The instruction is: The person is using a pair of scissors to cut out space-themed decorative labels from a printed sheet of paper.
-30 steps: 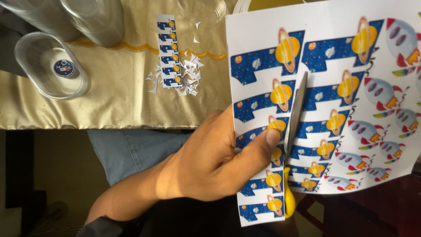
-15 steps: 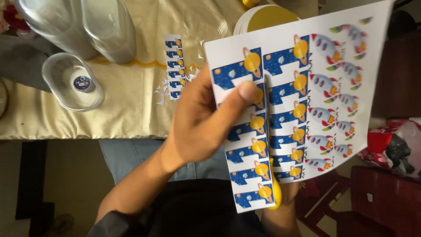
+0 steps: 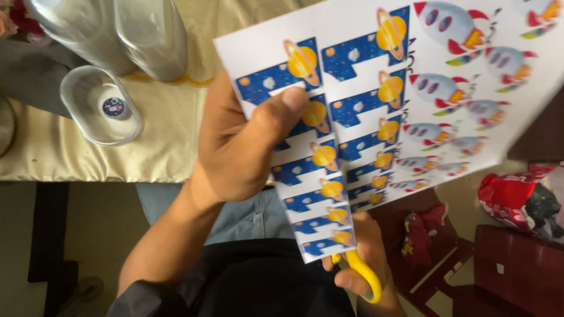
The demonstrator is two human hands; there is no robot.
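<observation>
Since a moment ago you raise the white printed planet-and-rocket paper sheet (image 3: 376,117) closer; your left hand (image 3: 247,147) pinches it, right hand (image 3: 367,264) below grips yellow-handled scissors (image 3: 364,273).

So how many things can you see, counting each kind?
Printed sheet, pinched by the left hand: 1
Yellow-handled scissors, in the right hand: 1
Silvery bottles on the golden cloth: 2
Clear oval tub: 1
Red bag: 1
Total: 6
</observation>
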